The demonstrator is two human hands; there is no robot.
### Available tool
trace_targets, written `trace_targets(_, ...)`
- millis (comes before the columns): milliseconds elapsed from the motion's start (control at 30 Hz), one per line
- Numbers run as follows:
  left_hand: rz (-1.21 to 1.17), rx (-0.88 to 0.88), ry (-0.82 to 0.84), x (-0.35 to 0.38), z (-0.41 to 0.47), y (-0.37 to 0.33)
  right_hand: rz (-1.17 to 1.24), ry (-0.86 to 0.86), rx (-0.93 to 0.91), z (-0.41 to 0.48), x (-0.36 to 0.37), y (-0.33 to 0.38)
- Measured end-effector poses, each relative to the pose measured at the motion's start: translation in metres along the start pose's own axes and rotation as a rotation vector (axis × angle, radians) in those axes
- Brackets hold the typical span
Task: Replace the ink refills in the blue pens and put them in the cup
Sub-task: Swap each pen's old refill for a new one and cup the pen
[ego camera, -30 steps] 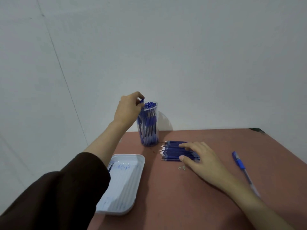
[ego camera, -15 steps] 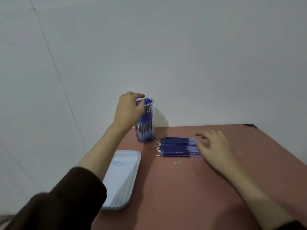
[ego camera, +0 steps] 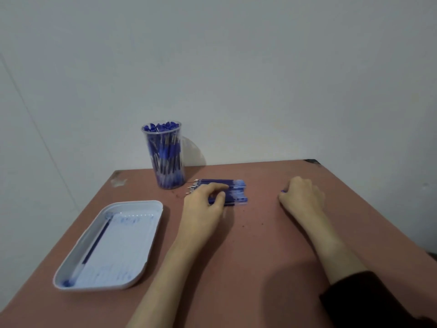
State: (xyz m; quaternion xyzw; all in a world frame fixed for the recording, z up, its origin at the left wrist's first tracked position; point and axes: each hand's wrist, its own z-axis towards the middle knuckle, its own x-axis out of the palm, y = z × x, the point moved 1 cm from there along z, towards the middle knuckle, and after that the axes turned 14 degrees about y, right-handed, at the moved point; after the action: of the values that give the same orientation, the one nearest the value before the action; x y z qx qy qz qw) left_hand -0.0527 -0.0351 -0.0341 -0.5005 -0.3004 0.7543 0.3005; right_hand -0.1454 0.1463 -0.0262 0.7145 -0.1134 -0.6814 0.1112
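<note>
Where the white tray [ego camera: 142,256] sits nearest on the counter [ego camera: 236,268], the left grip [ego camera: 204,205] beyond it pinches the stacked refills [ego camera: 236,192]; the right grip [ego camera: 302,196] curls round a blue pen [ego camera: 283,191], mostly hidden. Farthest, by the wall, the clear cup [ego camera: 170,183] stands upright, packed with more pens [ego camera: 163,150].

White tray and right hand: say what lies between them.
In the head view, the left hand, pinching at the pile of blue refills; otherwise bare table.
</note>
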Motion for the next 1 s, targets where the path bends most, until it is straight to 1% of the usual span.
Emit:
trace_targets(67, -0.015, -0.016, 0.009, -0.002, -0.001, 0.002, 0.02, -0.048, -0.068, -0.001, 0.001, 0.004)
trace_targets(133, -0.038, -0.036, 0.005, -0.004, 0.001, 0.005, 0.111, -0.117, -0.206, -0.003, 0.002, 0.008)
trace_targets(200, -0.089, -0.055, -0.004, -0.004, 0.002, 0.007, 0.224, -0.146, -0.365, -0.008, 0.002, 0.014)
trace_targets(267, -0.151, -0.057, -0.001, -0.004, 0.004, 0.007, 0.319, -0.094, -0.532, -0.017, 0.002, 0.023)
trace_targets(333, -0.248, -0.045, 0.009, -0.003, 0.006, 0.01, 0.366, 0.008, -0.677, -0.025, 0.006, 0.033)
trace_targets(400, -0.33, -0.047, 0.031, -0.004, 0.006, 0.01, 0.358, 0.083, -0.75, -0.025, 0.014, 0.04)
trace_targets(600, -0.335, -0.027, 0.037, -0.003, 0.008, 0.013, 0.424, 0.106, -0.822, -0.026, 0.019, 0.044)
trace_targets(900, -0.417, -0.005, 0.043, -0.002, 0.009, 0.013, 0.457, 0.086, -0.805, -0.025, 0.021, 0.045)
trace_targets(1000, -0.447, 0.008, 0.028, -0.003, 0.009, 0.013, 0.415, 0.096, -0.792, -0.026, 0.019, 0.045)
